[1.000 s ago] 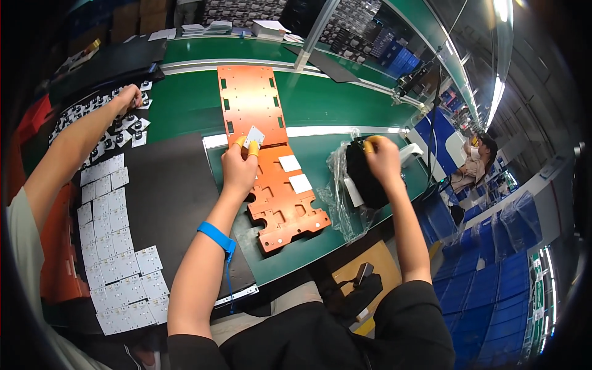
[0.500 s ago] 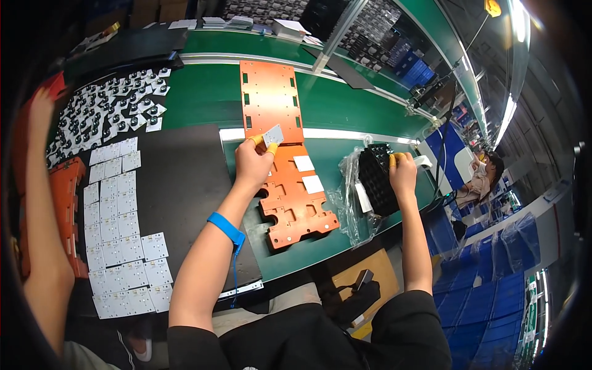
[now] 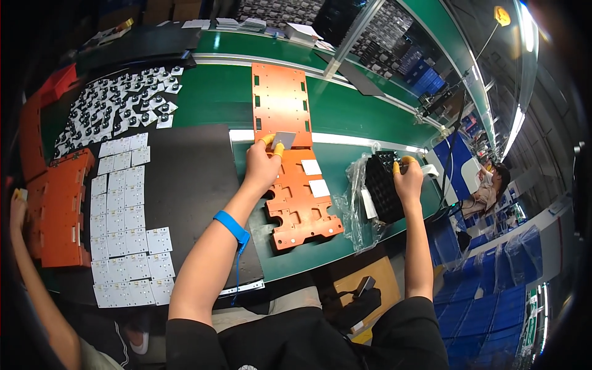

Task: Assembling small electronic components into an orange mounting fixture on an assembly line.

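My left hand, with yellow finger cots and a blue wrist strap, pinches a small grey-white circuit board. It holds the board above the orange fixture, near the joint with the raised orange lid. Two white boards lie in the fixture's right side. Farther right, my right hand is closed at the upper right edge of a black tray of small black parts. Whatever its fingertips grip is too small to make out. Clear plastic wrap lies along the tray's left side.
Rows of white circuit boards cover the left of a black mat. Behind them lie many boards with black lenses. At far left, a co-worker's hand is beside another orange fixture.
My left hand has turned the board it holds, tilting it differently over the fixture. My right hand stays by the black tray. The co-worker's arm has swung down and left, away from the red bin.
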